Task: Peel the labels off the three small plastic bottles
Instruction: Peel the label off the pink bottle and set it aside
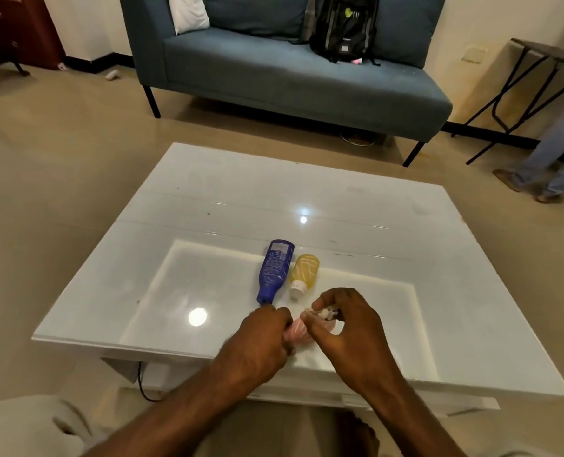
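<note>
- Left hand [264, 331] wraps tight round the pink bottle [298, 333], steadying it above the table [208, 199].
- Right hand [343, 321] pinches a whitish label scrap [325, 313].
- Blue bottle [274, 270], yellow bottle [303, 270] wait beyond.

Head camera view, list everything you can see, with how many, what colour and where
Table: one, glossy white, centre of view.
Blue bottle: one, dark blue with a printed label, lying on the table, cap toward the person.
Yellow bottle: one, yellow with a white cap, lying just right of the blue one.
Pink bottle: one, pale pink, held between both hands, mostly hidden.
Sofa: one, blue-grey, behind the table.
Pillow: one, white, sofa's left end.
Backpack: one, black, on the sofa seat.
Folding table: one, black frame, far right.
Another person's legs: light trousers, right edge.
Left hand: gripping the pink bottle.
Right hand: pinching at its top end.
</note>
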